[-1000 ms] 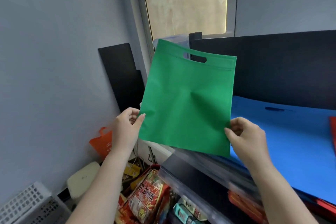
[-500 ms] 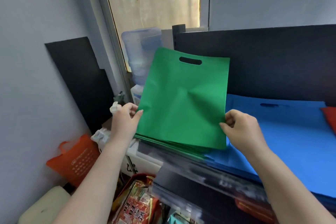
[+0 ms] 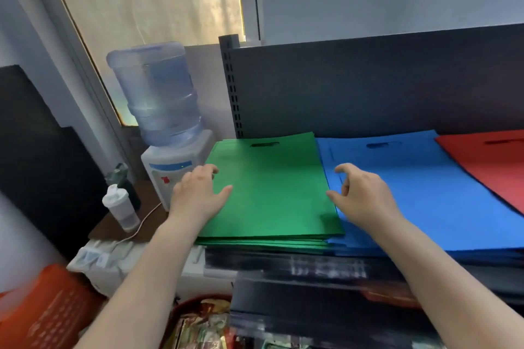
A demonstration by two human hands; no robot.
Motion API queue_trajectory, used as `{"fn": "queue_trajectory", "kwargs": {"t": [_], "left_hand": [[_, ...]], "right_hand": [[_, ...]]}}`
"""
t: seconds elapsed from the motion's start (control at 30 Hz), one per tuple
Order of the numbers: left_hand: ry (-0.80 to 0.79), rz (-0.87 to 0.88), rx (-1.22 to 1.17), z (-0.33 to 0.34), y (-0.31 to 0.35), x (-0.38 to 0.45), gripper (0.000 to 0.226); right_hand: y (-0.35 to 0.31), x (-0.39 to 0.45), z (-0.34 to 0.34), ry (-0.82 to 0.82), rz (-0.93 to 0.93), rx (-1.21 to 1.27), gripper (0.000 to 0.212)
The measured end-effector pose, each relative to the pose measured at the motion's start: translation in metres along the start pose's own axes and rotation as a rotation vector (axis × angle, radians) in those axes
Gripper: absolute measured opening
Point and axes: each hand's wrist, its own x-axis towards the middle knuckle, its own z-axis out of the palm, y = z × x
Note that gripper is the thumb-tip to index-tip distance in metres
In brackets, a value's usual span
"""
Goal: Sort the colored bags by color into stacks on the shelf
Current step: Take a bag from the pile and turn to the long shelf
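Since a moment ago we have laid the green bag (image 3: 269, 193) flat on the green stack (image 3: 255, 242) at the shelf (image 3: 283, 263) left end, beside blue. Our left hand (image 3: 198, 195) rests loosely on its edge, the right hand (image 3: 360, 195) hovers released, squaring it. Its handle slot points toward the back panel, long axis front-to-back.

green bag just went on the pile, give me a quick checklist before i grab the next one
1. Green bag lies flat on the green stack: ok.
2. It sits on its own colour, beside the blue stack, not on it: ok.
3. Edges squared: not ok, lower green bags stick out at the front edge.
4. Left hand rests on the bag's left edge, gripping nothing: ok.
5. Right hand holds nothing, fingers loosely curled: ok.
6. More bags left to sort: cannot tell.
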Motion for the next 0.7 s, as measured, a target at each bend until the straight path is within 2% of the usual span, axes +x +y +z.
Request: {"fn": "queue_trajectory", "kwargs": {"t": [0.23,0.5,0.7], "left_hand": [[0.032,0.404,-0.023,0.003,0.116,0.034,0.047],[0.049,0.895,-0.047,0.016,0.304,0.029,0.052],[0.009,1.09,-0.028,0.027,0.446,-0.013,0.049]], "right_hand": [[0.031,-0.006,-0.059,0.181,-0.061,-0.157,0.04],[0.118,-0.052,-0.169,0.285,0.157,-0.442,0.055],[0.196,-0.11,-0.259,0.293,0.379,-0.584,0.05]]}}
